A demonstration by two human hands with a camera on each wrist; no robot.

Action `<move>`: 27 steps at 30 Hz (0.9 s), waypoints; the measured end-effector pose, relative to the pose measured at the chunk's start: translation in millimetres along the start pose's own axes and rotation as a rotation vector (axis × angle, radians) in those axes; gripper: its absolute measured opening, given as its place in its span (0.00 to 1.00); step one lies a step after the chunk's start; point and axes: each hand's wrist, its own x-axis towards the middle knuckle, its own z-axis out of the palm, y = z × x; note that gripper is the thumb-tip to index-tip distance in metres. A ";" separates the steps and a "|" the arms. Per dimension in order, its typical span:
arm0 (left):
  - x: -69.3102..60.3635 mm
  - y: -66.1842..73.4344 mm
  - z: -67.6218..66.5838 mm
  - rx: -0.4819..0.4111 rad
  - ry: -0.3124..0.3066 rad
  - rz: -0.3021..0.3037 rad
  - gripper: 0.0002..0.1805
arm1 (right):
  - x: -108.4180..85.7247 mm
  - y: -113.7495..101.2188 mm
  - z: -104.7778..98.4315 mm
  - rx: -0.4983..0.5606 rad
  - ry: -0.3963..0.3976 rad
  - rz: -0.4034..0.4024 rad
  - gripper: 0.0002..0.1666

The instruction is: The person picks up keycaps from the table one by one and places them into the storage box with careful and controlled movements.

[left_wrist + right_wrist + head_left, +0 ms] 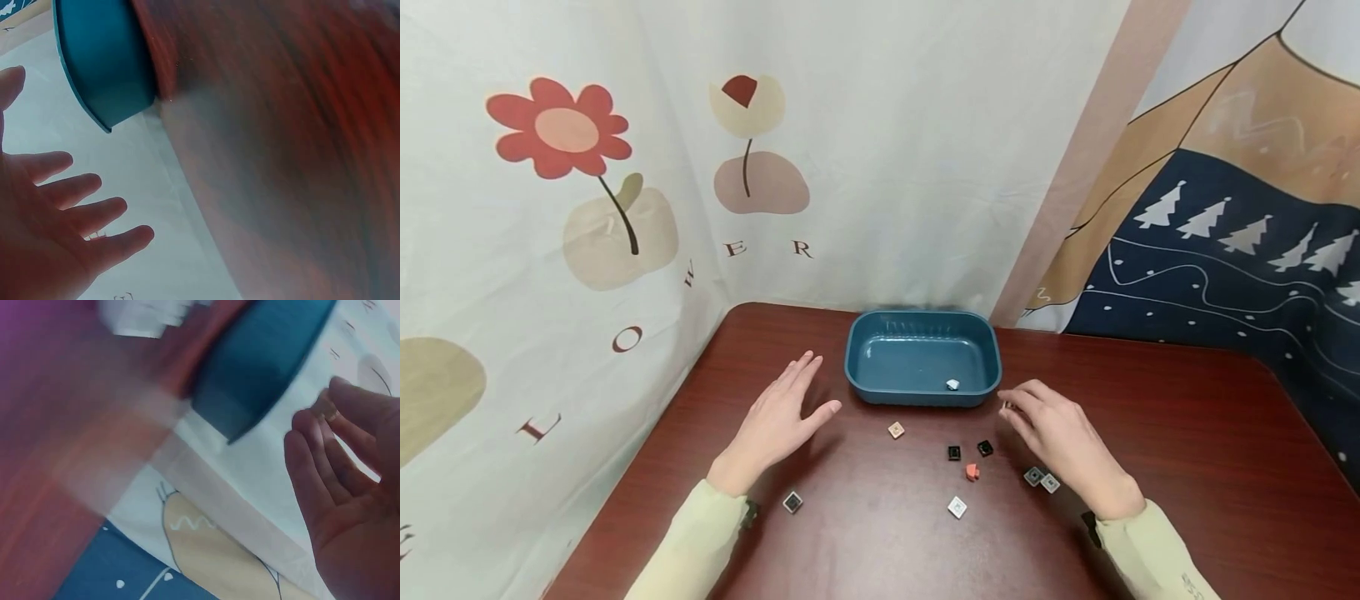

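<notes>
In the head view my right hand [1060, 429] is just off the right front corner of a blue plastic basin [925, 398]. Thumb and fingertips pinch a small beige piece [328, 412], mostly covered by the fingers; it looks like a keycap. My left hand [778, 421] hovers left of the basin, fingers straight and holding nothing. One white keycap [952, 385] lies inside the basin. On the table in front are a peach keycap [896, 430], two black keycaps [954, 453], an orange one [972, 472] and a white one [957, 507].
Two grey keycaps [1033, 476] lie side by side below the right hand. Another dark-centred keycap [792, 502] is near the left sleeve, and dark pieces are partly hidden by both sleeves. The brown table [865, 542] meets a printed curtain [887, 167] behind.
</notes>
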 end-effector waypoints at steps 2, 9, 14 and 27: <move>1.1 2.3 0.0 -0.001 -0.004 0.003 0.46 | 5.4 -0.9 -2.5 0.008 0.040 0.023 0.16; 4.7 7.3 2.0 -0.012 -0.019 -0.010 0.49 | 22.1 -3.2 -7.0 0.057 0.112 0.084 0.19; 8.4 12.4 3.5 -0.019 -0.021 0.002 0.50 | 32.8 -4.1 -3.0 0.077 0.151 0.081 0.21; 32.3 27.4 11.5 -0.032 -0.054 0.024 0.48 | 68.8 -1.2 17.6 0.102 0.093 0.084 0.19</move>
